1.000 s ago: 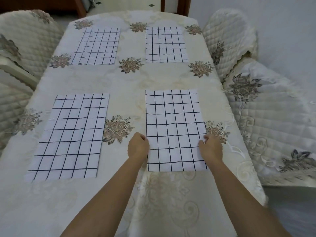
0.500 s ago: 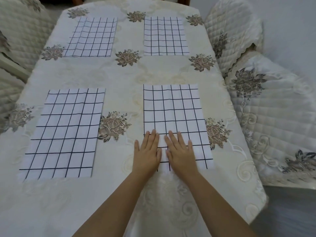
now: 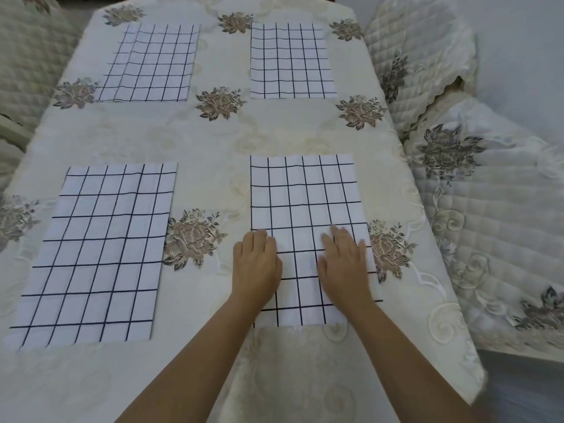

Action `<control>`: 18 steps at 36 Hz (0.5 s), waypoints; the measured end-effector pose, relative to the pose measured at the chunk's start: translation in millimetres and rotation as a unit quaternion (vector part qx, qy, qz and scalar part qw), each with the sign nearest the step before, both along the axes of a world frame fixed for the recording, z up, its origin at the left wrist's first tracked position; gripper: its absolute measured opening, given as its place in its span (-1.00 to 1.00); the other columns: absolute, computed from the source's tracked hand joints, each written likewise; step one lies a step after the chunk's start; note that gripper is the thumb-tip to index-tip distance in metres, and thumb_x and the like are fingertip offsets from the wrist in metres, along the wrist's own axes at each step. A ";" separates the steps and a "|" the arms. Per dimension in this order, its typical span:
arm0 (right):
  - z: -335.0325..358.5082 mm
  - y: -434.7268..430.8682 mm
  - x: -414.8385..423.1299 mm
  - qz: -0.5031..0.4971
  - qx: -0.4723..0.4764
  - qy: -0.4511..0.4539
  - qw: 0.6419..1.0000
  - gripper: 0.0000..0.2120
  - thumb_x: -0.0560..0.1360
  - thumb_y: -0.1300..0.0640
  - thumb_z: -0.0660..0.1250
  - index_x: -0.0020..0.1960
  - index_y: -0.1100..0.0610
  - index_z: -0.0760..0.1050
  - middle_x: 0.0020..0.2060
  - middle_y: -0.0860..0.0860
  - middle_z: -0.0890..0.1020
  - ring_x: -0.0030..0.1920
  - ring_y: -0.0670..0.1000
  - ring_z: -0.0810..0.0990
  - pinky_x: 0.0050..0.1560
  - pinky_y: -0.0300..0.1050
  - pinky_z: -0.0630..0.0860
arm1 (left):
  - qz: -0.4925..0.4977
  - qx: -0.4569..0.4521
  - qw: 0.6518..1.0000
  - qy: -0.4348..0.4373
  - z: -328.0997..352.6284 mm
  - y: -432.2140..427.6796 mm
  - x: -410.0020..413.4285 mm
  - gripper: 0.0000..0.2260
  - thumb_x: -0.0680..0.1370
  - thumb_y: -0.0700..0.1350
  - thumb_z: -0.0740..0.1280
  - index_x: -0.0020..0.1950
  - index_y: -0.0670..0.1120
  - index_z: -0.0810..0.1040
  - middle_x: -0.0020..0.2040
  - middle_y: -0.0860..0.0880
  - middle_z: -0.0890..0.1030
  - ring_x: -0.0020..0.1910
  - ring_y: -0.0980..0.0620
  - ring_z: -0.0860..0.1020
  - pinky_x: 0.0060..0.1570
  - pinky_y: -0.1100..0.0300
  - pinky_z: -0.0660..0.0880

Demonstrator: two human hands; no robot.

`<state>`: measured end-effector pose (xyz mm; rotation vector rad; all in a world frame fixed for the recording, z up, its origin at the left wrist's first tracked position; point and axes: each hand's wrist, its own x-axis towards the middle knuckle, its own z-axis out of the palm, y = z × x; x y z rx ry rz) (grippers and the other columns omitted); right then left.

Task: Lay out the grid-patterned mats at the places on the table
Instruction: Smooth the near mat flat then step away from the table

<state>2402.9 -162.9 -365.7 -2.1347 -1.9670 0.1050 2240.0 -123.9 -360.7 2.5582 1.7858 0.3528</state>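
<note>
Several white mats with a black grid lie flat on the cream tablecloth (image 3: 213,141). The near right mat (image 3: 305,193) is under both my hands. My left hand (image 3: 255,264) lies flat with straight fingers on its left edge, partly on the cloth. My right hand (image 3: 343,264) presses flat on its right half, slightly blurred. The near left mat (image 3: 97,254), the far left mat (image 3: 149,64) and the far right mat (image 3: 291,61) lie untouched.
Brown flower prints dot the tablecloth, one (image 3: 192,238) between the two near mats. Quilted chair covers stand at the right (image 3: 418,65) (image 3: 494,227) and at the far left (image 3: 27,62). The table's right edge (image 3: 451,300) drops off beside my right arm.
My hands let go of the near right mat's side edges, came together flat at its middle, and have now slid apart toward its sides. The mat has stayed in place.
</note>
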 end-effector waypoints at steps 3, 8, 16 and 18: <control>1.7 21.9 -24.7 0.047 -0.026 0.020 0.998 -0.60 0.44 0.09 0.07 0.21 0.16 0.45 0.25 0.17 0.54 0.26 0.20 0.50 0.14 0.31 0.42 | -0.022 -0.030 0.999 -0.004 -1.7 12.9 14.3 -0.71 0.38 -0.16 0.16 0.00 -0.17 0.58 0.07 -0.14 0.62 0.04 -0.13 0.59 -0.05 0.06 0.40; -7.0 42.2 -30.2 0.079 -0.078 0.000 0.994 -0.54 0.55 0.02 -0.01 0.37 0.12 0.38 0.37 0.05 0.43 0.36 0.11 0.40 0.24 0.23 0.36 | -0.003 -0.151 0.988 -0.020 -12.7 24.6 18.8 -0.50 0.52 -0.03 -0.01 0.39 -0.16 0.38 0.42 -0.11 0.37 0.42 -0.07 0.32 0.29 -0.15 0.31; -11.9 55.0 42.3 -0.005 -0.119 -0.003 0.993 -0.41 0.52 -0.14 -0.14 0.49 0.03 0.13 0.50 -0.04 0.15 0.49 0.09 0.14 0.37 0.28 0.14 | 0.052 -0.179 0.982 -0.020 -14.1 49.7 -2.3 -0.40 0.48 0.13 -0.22 0.52 0.06 0.08 0.55 0.04 0.00 0.53 0.00 -0.05 0.42 -0.20 -0.05; -10.6 55.6 55.9 -0.027 -0.112 0.016 0.993 -0.38 0.50 -0.17 -0.20 0.50 0.02 0.10 0.50 -0.08 0.09 0.51 0.06 0.06 0.40 0.26 0.05 | 0.064 -0.171 0.983 -0.028 -15.8 55.6 -3.6 -0.42 0.50 0.12 -0.18 0.50 0.04 0.16 0.54 0.01 0.08 0.53 -0.03 0.01 0.40 -0.24 -0.01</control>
